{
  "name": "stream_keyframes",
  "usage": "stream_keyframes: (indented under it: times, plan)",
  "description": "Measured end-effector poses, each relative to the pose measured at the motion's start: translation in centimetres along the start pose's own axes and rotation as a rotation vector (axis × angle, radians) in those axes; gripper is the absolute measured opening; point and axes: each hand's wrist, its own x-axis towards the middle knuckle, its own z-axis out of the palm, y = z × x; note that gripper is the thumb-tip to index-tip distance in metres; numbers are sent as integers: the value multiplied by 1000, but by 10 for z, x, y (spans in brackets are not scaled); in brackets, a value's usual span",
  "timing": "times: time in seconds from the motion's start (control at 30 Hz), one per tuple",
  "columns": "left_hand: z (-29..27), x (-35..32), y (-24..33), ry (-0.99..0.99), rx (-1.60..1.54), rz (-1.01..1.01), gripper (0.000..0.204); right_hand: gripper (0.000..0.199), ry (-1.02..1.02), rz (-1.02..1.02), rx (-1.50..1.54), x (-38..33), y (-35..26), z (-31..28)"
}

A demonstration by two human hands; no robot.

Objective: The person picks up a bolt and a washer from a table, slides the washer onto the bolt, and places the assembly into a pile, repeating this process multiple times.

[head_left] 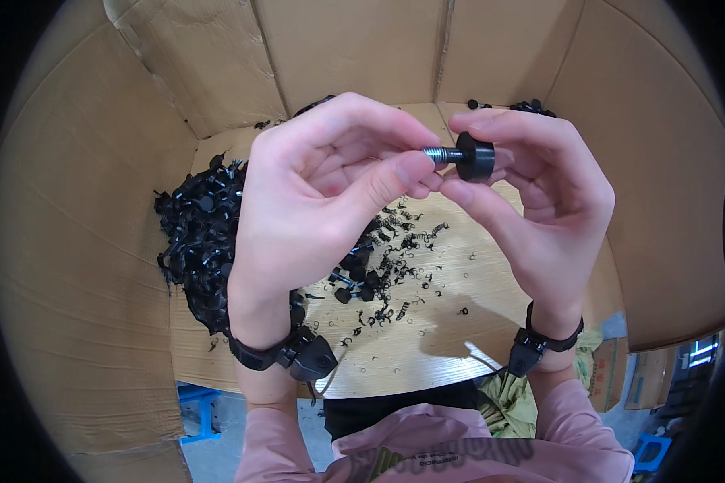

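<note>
Above the table I hold a bolt with a thick round black head (pixel 477 155) and a silver threaded end, lying about level. The thumb and fingers of my left hand (pixel 322 181) pinch the threaded end, partly covering it. Around the black head curve the fingers and thumb of my right hand (pixel 544 173). Behind and beside my left forearm lies a heap of similar black-headed bolts (pixel 201 233), many with ragged black scraps on them. A few more bolts (pixel 354 282) rest loose on the tabletop right of that wrist.
Curly black shavings (pixel 403 258) are scattered over the wooden table (pixel 451 338). Tall cardboard walls (pixel 362 56) enclose its back and sides. More black pieces (pixel 532 107) sit at the far right edge. Black devices (pixel 310 354) are strapped to both wrists. Blue stools (pixel 651 452) stand below.
</note>
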Motion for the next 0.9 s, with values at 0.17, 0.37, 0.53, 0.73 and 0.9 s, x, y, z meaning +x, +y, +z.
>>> stream_keyframes:
  times: [0.17, 0.37, 0.53, 0.73, 0.9]
  plan:
    - [5, -1, 6, 44, -20, -41, 17, 39, -27, 22, 77, 1, -4, -4]
    - [4, -2, 8, 71, -6, -72, 18, 37, -65, -18, -3, 1, -7, -6]
    - [2, -2, 9, 51, 33, -71, 17, 36, -81, -17, -45, -1, -6, -6]
    - [2, -2, 10, 51, 42, -95, 16, 36, -103, -24, -63, -2, -6, -7]
    - [1, -3, 10, 64, 16, -117, 16, 36, -105, -7, -38, -1, -7, -5]
